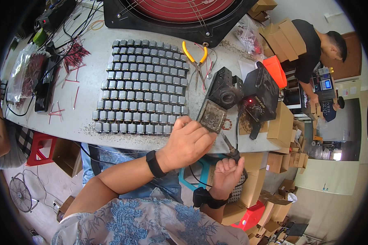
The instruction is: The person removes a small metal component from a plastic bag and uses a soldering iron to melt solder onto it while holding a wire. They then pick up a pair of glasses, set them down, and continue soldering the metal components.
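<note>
My left hand (188,143) is closed, fingers curled, over the table's near edge between the rows of parts and a dirty sponge tray (212,116). What its fingers hold, if anything, is hidden. My right hand (228,173) is closed at the end of a soldering iron (232,151), whose tip points up and left toward the tray. Several rows of small grey metal-cased parts (145,87) cover the middle of the table. Beyond the tray is a black iron holder (227,94), and beside that a black soldering station (259,96) with a red light.
Yellow-handled pliers (196,61) lie behind the tray. A large black-framed fan (180,12) stands at the back. Red wires (75,55) and a plastic bag (22,73) are at left. Cardboard boxes (280,122) crowd the right, where another person (306,49) works.
</note>
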`<action>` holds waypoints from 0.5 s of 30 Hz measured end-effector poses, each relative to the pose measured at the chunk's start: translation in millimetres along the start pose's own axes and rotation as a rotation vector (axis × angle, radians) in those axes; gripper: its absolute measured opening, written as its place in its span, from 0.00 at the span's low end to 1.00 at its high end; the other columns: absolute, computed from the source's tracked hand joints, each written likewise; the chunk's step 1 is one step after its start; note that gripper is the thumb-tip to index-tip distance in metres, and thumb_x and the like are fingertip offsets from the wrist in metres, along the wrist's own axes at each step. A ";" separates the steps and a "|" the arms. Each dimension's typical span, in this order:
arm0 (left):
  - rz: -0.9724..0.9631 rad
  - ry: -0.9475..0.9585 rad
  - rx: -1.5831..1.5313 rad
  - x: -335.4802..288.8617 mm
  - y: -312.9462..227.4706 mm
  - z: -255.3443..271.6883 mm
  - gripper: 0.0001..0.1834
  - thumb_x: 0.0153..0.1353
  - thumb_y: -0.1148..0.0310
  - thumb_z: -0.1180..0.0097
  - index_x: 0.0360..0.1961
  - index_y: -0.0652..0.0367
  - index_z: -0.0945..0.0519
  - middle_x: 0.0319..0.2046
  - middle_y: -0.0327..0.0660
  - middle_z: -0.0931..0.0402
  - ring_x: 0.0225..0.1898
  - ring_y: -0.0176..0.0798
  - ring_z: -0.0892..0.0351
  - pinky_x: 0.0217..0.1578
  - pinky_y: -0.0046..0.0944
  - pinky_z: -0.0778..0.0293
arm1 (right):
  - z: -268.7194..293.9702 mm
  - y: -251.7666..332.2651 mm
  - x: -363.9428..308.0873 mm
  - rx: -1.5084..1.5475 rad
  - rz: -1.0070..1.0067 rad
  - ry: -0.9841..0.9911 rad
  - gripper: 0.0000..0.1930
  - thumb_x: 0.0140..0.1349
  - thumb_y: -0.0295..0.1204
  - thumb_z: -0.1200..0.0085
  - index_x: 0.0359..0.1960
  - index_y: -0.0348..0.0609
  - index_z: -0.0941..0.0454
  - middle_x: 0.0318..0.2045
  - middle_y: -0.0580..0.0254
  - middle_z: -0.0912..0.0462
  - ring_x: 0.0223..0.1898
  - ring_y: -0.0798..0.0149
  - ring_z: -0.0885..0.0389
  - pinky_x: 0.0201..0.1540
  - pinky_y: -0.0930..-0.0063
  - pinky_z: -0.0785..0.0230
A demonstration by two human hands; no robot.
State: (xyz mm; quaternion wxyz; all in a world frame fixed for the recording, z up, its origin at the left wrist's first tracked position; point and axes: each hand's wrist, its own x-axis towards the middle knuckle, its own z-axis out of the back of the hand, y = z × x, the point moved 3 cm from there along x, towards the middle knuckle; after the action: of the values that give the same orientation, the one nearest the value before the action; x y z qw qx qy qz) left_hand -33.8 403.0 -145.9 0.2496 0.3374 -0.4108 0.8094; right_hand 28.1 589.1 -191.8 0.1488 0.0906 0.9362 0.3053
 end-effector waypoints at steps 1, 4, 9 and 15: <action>-0.004 0.029 0.005 -0.6 -0.1 -0.4 0.12 0.42 0.72 0.42 0.32 0.55 0.25 0.25 0.31 0.32 0.29 0.33 0.32 0.38 0.38 0.40 | 0.0 -0.2 -0.1 0.000 -0.001 -0.004 0.15 0.68 0.40 0.67 0.38 0.43 0.31 0.17 0.66 0.28 0.17 0.75 0.41 0.21 0.80 0.45; 0.011 -0.010 0.006 0.2 0.4 -0.7 0.15 0.38 0.75 0.37 0.31 0.54 0.24 0.22 0.30 0.32 0.27 0.33 0.33 0.35 0.37 0.40 | -2.3 -0.5 -0.1 0.006 -0.011 -0.030 0.15 0.68 0.40 0.66 0.34 0.44 0.31 0.17 0.67 0.28 0.17 0.75 0.41 0.21 0.80 0.45; 0.010 0.006 -0.021 0.7 1.0 -1.1 0.14 0.38 0.75 0.38 0.31 0.54 0.24 0.22 0.30 0.31 0.27 0.34 0.33 0.34 0.38 0.40 | 7.7 0.1 -0.7 -0.008 -0.047 -0.122 0.14 0.67 0.41 0.64 0.33 0.45 0.31 0.16 0.67 0.28 0.17 0.75 0.42 0.21 0.80 0.45; 0.025 -0.015 0.013 0.3 4.0 -2.0 0.14 0.39 0.74 0.38 0.31 0.54 0.24 0.23 0.31 0.31 0.27 0.35 0.33 0.34 0.38 0.40 | 10.1 -1.6 1.4 -0.004 -0.055 -0.065 0.14 0.67 0.41 0.63 0.34 0.44 0.32 0.15 0.69 0.31 0.17 0.75 0.42 0.20 0.80 0.47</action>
State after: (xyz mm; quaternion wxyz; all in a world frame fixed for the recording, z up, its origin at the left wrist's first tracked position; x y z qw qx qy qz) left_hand -37.3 402.6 -148.5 0.2343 0.3399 -0.4115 0.8125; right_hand 30.0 593.6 -200.9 0.1876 0.0745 0.9324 0.2999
